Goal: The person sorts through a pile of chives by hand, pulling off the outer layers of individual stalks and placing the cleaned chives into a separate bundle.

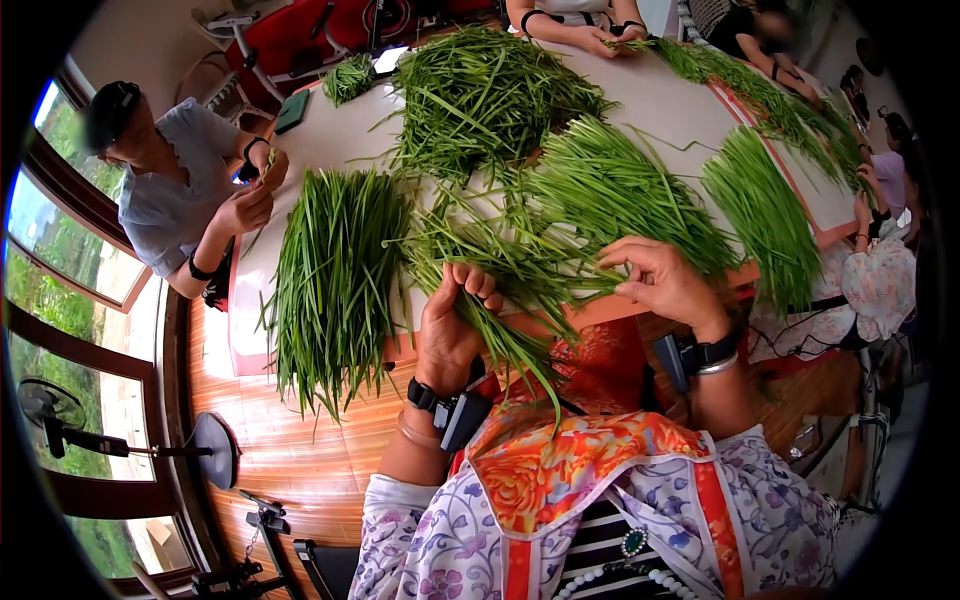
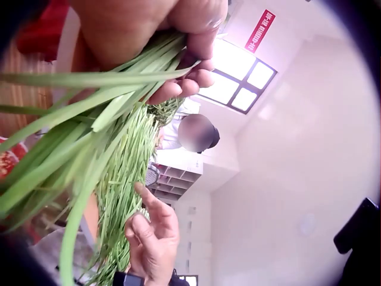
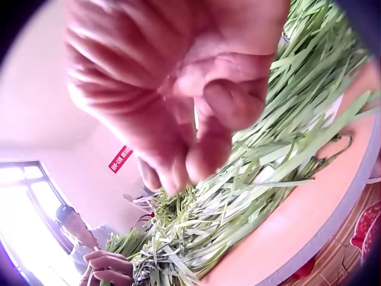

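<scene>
In the head view the left hand point(image 1: 450, 325) grips a bunch of long green leafy stalks point(image 1: 510, 345) near the table's front edge; the leaf ends hang down over the lap. The left wrist view shows that hand point(image 2: 149, 36) curled round the stalks point(image 2: 89, 143). To the right, the right hand point(image 1: 665, 285) is raised over the edge, fingers bent loosely and thumb near the index finger. No stalk is visible between its fingers. Up close in the right wrist view, the right hand point(image 3: 178, 89) is in front of loose stalks point(image 3: 238, 196) on the table.
Piles of stalks lie at the left point(image 1: 335, 270), back point(image 1: 490, 100), right point(image 1: 625, 190) and far right point(image 1: 765, 210) of the table point(image 1: 355, 130). A green box point(image 1: 291, 111) sits at the back left. Other people sit around the table handling stalks.
</scene>
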A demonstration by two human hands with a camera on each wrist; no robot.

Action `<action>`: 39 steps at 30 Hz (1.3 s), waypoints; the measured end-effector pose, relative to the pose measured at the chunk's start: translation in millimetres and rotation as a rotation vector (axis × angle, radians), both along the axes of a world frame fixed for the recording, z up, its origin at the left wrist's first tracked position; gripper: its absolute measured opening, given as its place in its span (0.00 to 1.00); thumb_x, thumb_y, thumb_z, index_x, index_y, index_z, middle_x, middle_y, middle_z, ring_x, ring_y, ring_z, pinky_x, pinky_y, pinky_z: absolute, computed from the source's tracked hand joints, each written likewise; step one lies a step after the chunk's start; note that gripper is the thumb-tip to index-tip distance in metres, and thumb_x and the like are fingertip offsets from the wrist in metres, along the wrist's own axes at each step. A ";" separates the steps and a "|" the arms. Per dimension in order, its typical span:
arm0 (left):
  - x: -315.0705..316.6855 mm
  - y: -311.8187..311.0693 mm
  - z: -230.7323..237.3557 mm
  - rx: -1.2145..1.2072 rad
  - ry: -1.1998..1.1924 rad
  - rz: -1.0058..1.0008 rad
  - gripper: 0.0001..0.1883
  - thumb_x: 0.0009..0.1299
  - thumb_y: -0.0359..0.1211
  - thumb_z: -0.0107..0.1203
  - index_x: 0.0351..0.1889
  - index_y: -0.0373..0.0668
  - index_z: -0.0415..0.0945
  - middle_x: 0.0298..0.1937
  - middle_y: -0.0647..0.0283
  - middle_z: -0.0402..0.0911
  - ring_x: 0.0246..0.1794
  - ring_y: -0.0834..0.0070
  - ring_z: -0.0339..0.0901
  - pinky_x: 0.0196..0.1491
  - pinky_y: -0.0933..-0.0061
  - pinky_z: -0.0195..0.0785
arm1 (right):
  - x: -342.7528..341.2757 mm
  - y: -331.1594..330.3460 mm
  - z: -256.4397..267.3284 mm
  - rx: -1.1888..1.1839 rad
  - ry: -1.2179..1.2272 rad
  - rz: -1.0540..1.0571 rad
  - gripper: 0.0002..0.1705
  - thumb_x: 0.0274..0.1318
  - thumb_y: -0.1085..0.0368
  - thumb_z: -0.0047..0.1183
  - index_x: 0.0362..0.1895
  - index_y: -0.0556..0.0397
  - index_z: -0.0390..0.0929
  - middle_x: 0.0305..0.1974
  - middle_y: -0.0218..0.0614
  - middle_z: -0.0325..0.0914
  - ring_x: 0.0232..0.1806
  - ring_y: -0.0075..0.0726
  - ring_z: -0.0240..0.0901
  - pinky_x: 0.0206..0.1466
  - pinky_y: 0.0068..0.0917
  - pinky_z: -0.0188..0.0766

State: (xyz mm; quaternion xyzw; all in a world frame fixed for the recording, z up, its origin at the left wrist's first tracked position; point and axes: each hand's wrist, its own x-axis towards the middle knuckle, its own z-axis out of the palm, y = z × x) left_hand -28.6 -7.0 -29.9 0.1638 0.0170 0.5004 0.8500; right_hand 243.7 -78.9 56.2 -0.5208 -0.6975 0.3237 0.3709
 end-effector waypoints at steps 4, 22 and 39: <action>-0.6 -2.8 -0.2 0.019 0.041 -0.003 0.11 0.77 0.41 0.46 0.36 0.46 0.65 0.31 0.69 0.62 0.32 0.76 0.60 0.36 0.74 0.62 | 1.4 7.7 -10.0 -0.131 -0.135 -0.097 0.19 0.46 0.77 0.59 0.46 0.58 0.79 0.38 0.35 0.79 0.25 0.23 0.71 0.30 0.22 0.70; -1.5 -4.4 3.3 0.050 0.175 0.006 0.15 0.76 0.43 0.48 0.31 0.45 0.64 0.28 0.66 0.64 0.28 0.72 0.63 0.35 0.73 0.62 | -12.9 19.5 3.3 0.072 0.030 -0.105 0.12 0.51 0.75 0.58 0.43 0.60 0.77 0.45 0.39 0.78 0.41 0.35 0.79 0.39 0.27 0.75; -4.6 -3.7 9.3 -0.013 0.175 -0.052 0.09 0.79 0.38 0.42 0.41 0.42 0.67 0.26 0.71 0.58 0.22 0.83 0.53 0.22 0.85 0.52 | -3.6 83.6 -45.3 0.224 -0.359 -0.330 0.06 0.51 0.69 0.58 0.32 0.58 0.76 0.30 0.43 0.77 0.32 0.51 0.75 0.35 0.40 0.72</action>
